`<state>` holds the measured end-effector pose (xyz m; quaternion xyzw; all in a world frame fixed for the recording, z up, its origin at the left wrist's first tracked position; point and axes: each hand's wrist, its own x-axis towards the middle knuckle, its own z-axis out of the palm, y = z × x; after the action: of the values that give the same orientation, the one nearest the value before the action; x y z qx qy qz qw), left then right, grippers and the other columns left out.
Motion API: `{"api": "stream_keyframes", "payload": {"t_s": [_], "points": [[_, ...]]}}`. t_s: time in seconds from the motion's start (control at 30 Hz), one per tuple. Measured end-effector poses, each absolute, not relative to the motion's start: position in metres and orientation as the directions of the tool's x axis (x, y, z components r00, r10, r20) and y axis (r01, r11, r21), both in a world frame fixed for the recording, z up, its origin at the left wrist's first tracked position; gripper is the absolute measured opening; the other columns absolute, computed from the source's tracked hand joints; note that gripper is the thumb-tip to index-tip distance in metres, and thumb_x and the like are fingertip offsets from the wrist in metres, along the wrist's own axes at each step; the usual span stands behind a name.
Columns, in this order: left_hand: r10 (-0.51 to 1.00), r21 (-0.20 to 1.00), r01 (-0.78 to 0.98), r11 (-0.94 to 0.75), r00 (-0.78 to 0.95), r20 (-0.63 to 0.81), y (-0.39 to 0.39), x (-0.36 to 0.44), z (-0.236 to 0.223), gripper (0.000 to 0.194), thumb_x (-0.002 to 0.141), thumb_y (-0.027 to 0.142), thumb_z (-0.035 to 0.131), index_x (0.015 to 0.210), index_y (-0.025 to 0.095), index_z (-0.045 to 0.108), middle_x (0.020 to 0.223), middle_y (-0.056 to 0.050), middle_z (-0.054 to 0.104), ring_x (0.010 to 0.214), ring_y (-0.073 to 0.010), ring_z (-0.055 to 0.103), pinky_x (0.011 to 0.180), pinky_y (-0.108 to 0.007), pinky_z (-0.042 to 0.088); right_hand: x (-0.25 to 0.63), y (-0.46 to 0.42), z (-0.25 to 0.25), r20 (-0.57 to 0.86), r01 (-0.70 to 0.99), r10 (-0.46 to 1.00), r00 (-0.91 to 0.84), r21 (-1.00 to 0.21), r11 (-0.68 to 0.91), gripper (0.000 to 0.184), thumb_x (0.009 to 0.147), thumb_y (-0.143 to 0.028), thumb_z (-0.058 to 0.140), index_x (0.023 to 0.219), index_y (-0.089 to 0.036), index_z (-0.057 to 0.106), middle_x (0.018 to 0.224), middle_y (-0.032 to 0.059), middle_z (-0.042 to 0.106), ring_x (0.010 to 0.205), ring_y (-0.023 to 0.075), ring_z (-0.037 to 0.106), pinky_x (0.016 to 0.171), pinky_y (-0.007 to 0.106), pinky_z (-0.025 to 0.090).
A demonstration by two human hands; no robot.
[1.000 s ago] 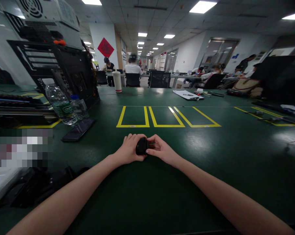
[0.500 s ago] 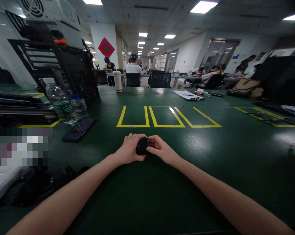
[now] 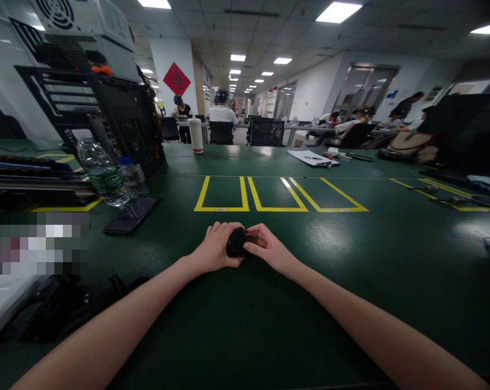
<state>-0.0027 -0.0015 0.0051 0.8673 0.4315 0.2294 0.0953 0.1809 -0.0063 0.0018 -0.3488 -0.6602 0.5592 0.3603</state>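
Note:
A small, glossy black rounded object (image 3: 236, 243) is between my two hands, low over the green tabletop; its exact kind cannot be made out. My left hand (image 3: 218, 246) wraps around its left side, fingers over the far edge and thumb along the near edge. From the right, my right hand (image 3: 267, 248) pinches at the object's right edge, thumb in front and bent fingers behind. Whatever lies between those right fingertips is partly hidden. Both forearms reach in from the lower corners.
Yellow tape outlines (image 3: 220, 209) mark the table beyond my hands. To the left are a phone (image 3: 131, 215), plastic bottles (image 3: 101, 168) and an open black computer case (image 3: 127, 124). A clipboard (image 3: 310, 157) and a white cup (image 3: 195, 135) stand farther back. People sit in the background.

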Motion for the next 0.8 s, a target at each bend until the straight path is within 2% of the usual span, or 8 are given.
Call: {"api": "stream_keyframes", "payload": {"t_s": [0.27,0.47,0.8], "points": [[0.776,0.322,0.710,-0.626,0.528,0.345,-0.0003,-0.0024,0.0028,0.062,0.057,0.034,0.064,0.111,0.023,0.035,0.098,-0.005,0.047,0.084,-0.0234,0.041,0.073,-0.036,0.033,0.1846,-0.0054,0.0015,0.115,-0.005,0.813,-0.571,-0.991,0.137,0.037,0.065,-0.018,0.065,0.094,-0.020,0.041,0.100,0.0021,0.050,0.096,0.0161,0.051,0.087,0.038,0.041],[0.783,0.356,0.698,-0.621,0.539,0.311,-0.0026,-0.0043,0.0079,0.061,0.060,0.037,0.063,0.112,0.024,0.035,0.100,-0.005,0.047,0.085,-0.0236,0.042,0.073,-0.036,0.033,0.1817,-0.0064,0.0046,0.113,0.001,0.852,-0.511,-0.991,0.132,0.021,0.073,-0.027,0.056,0.089,-0.020,0.044,0.097,0.0009,0.050,0.092,0.0154,0.053,0.083,0.035,0.043],[0.793,0.378,0.697,-0.609,0.530,0.300,-0.0017,-0.0037,0.0063,0.062,0.059,0.035,0.064,0.113,0.025,0.035,0.102,-0.005,0.047,0.088,-0.0246,0.042,0.075,-0.037,0.033,0.1832,-0.0046,0.0044,0.060,0.056,0.850,-0.524,-0.993,0.104,0.030,0.072,-0.024,0.057,0.099,-0.020,0.044,0.101,0.0032,0.050,0.097,0.0173,0.051,0.087,0.039,0.041]]}}
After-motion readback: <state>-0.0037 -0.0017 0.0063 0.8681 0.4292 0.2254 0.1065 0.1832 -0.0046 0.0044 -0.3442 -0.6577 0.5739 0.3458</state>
